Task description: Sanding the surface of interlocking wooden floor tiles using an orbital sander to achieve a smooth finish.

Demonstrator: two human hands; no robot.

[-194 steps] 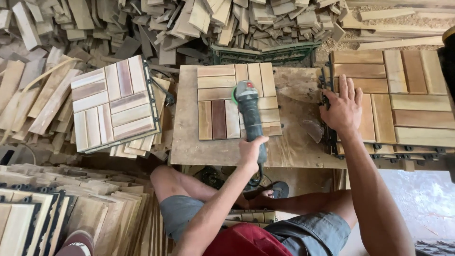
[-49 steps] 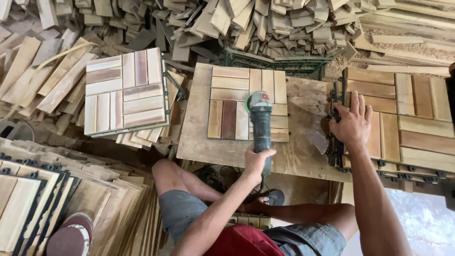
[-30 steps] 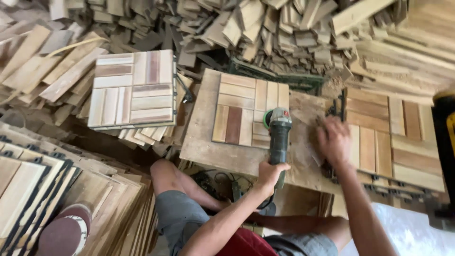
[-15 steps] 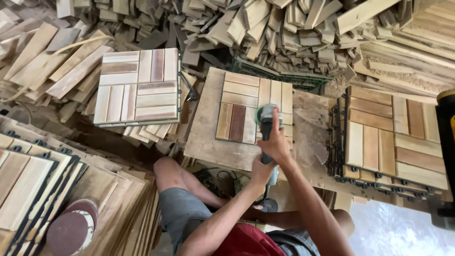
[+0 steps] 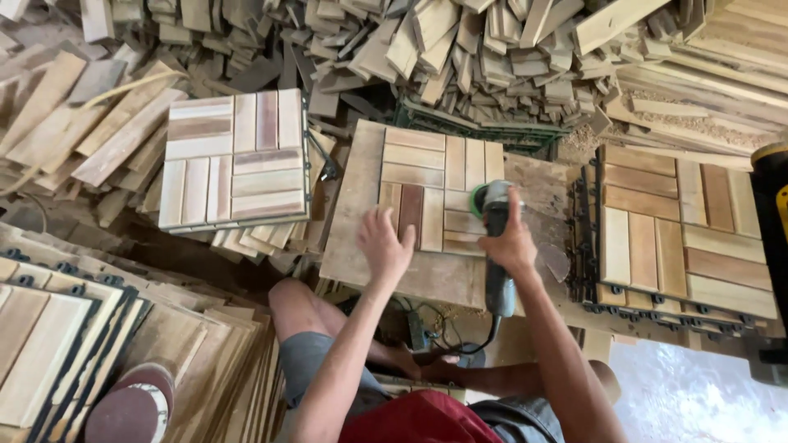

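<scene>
My right hand (image 5: 510,243) has its grip clamped on the grey angle grinder (image 5: 496,246), green disc at the right edge of the slatted wood tile (image 5: 435,193) lying on the table (image 5: 361,180). My left hand (image 5: 384,246) has fingers spread, pressing the tile's near edge, nothing gripped. To do it well, I reckon: disc flat, light pressure, along the slats, cord behind. No packages, labels or signs visible; tile stacks (image 5: 234,160) left and right, one yellow-black cylinder (image 5: 771,213) at right edge.

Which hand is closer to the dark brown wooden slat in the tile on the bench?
Left. The left hand rests beside the dark brown wooden slat, touching or nearly so; the right hand grips the grey angle grinder farther right.
</scene>
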